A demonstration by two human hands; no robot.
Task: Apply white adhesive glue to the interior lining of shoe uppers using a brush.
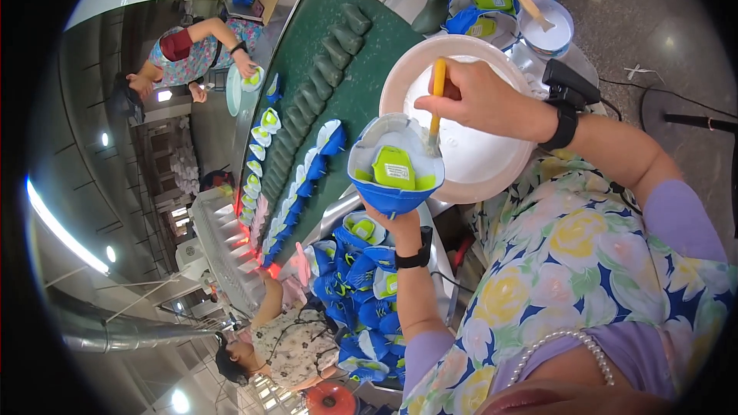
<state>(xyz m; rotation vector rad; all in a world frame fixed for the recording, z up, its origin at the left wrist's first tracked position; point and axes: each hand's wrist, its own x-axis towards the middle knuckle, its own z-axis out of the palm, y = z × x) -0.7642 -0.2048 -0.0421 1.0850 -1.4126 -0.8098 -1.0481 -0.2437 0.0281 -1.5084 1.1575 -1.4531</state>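
Observation:
My left hand [393,221] holds a blue shoe upper [392,194] from below, its opening turned up. Inside the upper show a pale lining and a lime-green tongue with a white label. My right hand [484,100] is closed around the yellow handle of a brush [439,81]. The bristles touch the upper's pale inner edge on its right side. Just behind the upper, under my right hand, stands a wide pale pink basin [393,81] with white liquid [477,157] in it.
A green conveyor [384,34] carries dark shoe lasts [311,92] and rows of blue uppers [296,192]. More uppers [357,300] are piled left of my left forearm. A white bucket [557,27] with a brush stands at the far right. Two co-workers [181,50] work across the belt.

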